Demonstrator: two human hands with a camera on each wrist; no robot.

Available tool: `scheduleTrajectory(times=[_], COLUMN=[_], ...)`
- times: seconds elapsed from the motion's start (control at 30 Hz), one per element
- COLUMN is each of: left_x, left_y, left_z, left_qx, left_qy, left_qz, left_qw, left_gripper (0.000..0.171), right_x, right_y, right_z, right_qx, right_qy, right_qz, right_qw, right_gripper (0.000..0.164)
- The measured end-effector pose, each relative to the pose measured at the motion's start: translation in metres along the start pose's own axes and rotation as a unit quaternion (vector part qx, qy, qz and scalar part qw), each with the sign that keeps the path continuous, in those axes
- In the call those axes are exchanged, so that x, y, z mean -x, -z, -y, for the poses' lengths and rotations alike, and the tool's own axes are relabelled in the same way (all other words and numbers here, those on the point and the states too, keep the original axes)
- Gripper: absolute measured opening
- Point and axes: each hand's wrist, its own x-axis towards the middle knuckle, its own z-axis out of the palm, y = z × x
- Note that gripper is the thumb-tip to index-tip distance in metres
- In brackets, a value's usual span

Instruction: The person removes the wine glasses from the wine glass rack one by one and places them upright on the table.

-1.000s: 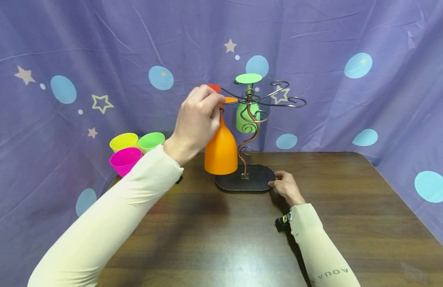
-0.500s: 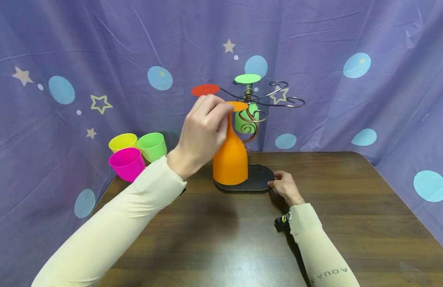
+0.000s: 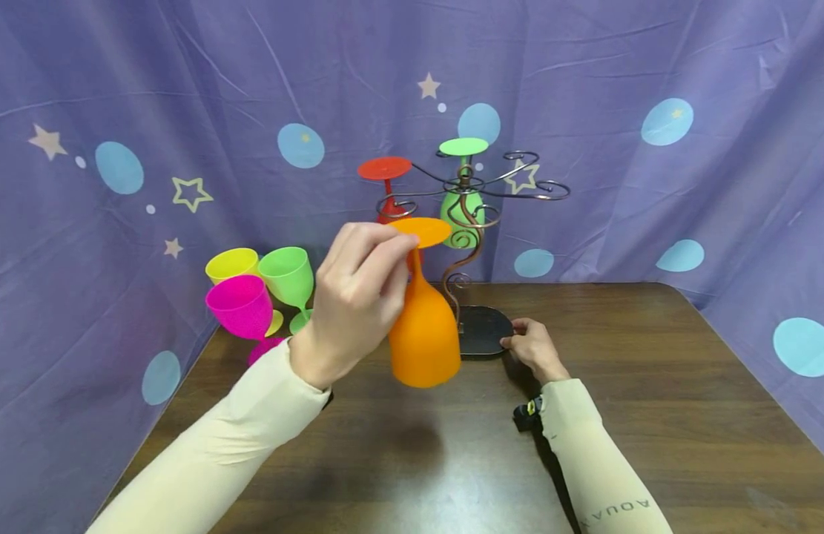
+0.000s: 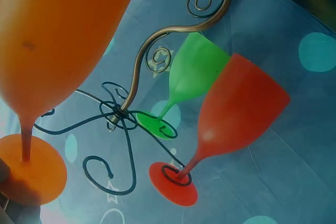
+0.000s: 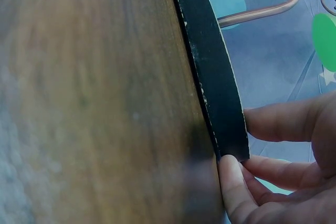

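Observation:
Upside down in the air, an orange goblet point(image 3: 425, 337) hangs from my left hand point(image 3: 354, 297), which pinches it at its round foot. It is in front of a wire goblet rack point(image 3: 465, 185) and apart from its hooks. On the rack, a red goblet point(image 4: 236, 108) and a green goblet point(image 4: 197, 69) hang inverted by their feet from curled hooks. My right hand point(image 3: 535, 348) grips the right end of the rack's black base point(image 3: 486, 331). In the right wrist view its fingers point(image 5: 283, 121) and thumb lie against the end of that base point(image 5: 215, 61).
At the table's left edge stand upright goblets: yellow point(image 3: 230, 263), magenta point(image 3: 241, 305) and light green point(image 3: 288, 274). Several bare rack arms point(image 3: 541, 191) stick out to the right. A purple curtain point(image 3: 585, 67) closes off the back and sides of the wooden table point(image 3: 652, 415).
My left hand has brought the orange goblet off the rack's hook, toward me and downward. The red goblet's foot has come into view. My right hand stays on the base.

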Motion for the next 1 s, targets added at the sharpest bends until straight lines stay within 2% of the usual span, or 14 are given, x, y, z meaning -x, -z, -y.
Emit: scheduleTrajectory(times=[0.17,0.37,0.53,0.67,0.8,0.9,1.0], left_x=[0.010,0.031,0.056,0.082,0.106,0.121,0.133], left_y=[0.006,0.010,0.008,0.005,0.002,0.001,-0.001], left_z=[-0.003,-0.002,0.006,0.014,0.021,0.024,0.026], left_qx=[0.001,-0.008,-0.018,-0.027,-0.036,-0.040,-0.044], left_qy=[0.018,0.049,0.096,0.147,0.196,0.220,0.242], left_qz=[-0.014,-0.017,-0.003,0.007,0.019,0.025,0.030], left_qw=[0.9997,0.9986,0.9952,0.9888,0.9798,0.9743,0.9689], left_gripper=[0.015,0.014,0.013,0.013,0.014,0.016,0.017], right_x=[-0.001,-0.001,0.000,0.005,0.013,0.020,0.030], right_y=[0.001,0.000,0.001,0.002,0.002,0.002,0.001], right_z=[-0.001,-0.002,0.002,0.010,0.022,0.032,0.041], right_qx=[0.004,0.002,-0.011,-0.022,-0.011,0.000,0.003], right_qy=[-0.001,0.001,-0.009,-0.008,0.022,0.071,0.134], right_qz=[0.003,0.004,0.011,0.015,0.000,-0.023,-0.051], right_qw=[1.000,1.000,1.000,1.000,1.000,0.997,0.990], right_gripper=[0.049,0.049,0.051,0.057,0.056,0.049,0.040])
